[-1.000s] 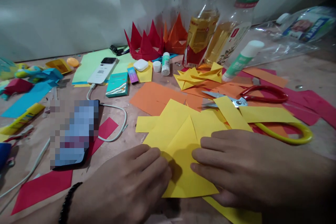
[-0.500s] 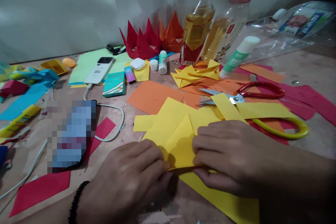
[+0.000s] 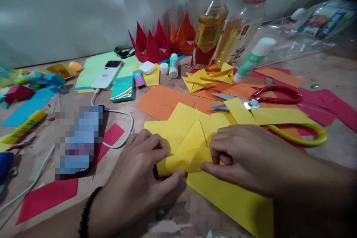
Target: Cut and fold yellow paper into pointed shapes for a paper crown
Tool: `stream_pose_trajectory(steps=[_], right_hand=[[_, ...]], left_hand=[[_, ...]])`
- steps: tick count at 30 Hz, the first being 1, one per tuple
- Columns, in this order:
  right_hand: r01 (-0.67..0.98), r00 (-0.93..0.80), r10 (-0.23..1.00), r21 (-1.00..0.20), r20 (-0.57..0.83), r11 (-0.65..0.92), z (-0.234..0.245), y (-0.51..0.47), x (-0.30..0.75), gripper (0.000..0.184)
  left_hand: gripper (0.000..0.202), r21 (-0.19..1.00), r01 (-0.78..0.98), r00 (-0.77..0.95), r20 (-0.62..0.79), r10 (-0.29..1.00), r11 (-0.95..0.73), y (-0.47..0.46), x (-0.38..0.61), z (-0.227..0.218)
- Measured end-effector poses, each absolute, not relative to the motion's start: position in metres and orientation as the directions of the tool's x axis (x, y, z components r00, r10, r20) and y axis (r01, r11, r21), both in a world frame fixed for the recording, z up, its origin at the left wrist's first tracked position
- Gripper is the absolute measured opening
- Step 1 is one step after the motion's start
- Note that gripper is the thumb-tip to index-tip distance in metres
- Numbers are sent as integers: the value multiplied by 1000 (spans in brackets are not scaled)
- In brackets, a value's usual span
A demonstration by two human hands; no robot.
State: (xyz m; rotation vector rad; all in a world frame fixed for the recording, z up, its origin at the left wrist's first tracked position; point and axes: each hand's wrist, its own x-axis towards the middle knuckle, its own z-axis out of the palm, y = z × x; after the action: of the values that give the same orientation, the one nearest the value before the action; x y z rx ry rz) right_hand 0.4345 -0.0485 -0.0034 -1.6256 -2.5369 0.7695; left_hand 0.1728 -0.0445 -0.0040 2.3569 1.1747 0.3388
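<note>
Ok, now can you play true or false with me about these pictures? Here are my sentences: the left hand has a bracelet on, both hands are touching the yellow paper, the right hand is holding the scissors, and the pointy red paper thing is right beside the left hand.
1. The left hand has a bracelet on. True: a black bead bracelet is on its wrist.
2. Both hands are touching the yellow paper. True: the right hand and the left hand both touch the folded yellow paper.
3. The right hand is holding the scissors. False: the scissors lie beyond it, untouched.
4. The pointy red paper thing is right beside the left hand. False: the red paper shape is far back on the table.
</note>
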Motion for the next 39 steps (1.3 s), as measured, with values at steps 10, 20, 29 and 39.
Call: stream_pose_trajectory(steps=[10, 20, 29, 39], right_hand=[[939, -301, 876, -278, -376, 204, 11, -47, 427, 38], [511, -813, 579, -402, 62, 760, -5, -43, 441, 15], [375, -862, 427, -224, 274, 900, -13, -44, 440, 24], [500, -713, 495, -135, 496, 856, -15, -54, 429, 13]], left_hand=[[25, 483, 735, 545, -1, 839, -477, -45, 167, -7], [17, 382, 322, 892, 183, 413, -866, -40, 165, -9], [10, 312, 299, 860, 320, 396, -902, -40, 165, -8], [13, 312, 308, 777, 462, 427, -899, -40, 161, -6]])
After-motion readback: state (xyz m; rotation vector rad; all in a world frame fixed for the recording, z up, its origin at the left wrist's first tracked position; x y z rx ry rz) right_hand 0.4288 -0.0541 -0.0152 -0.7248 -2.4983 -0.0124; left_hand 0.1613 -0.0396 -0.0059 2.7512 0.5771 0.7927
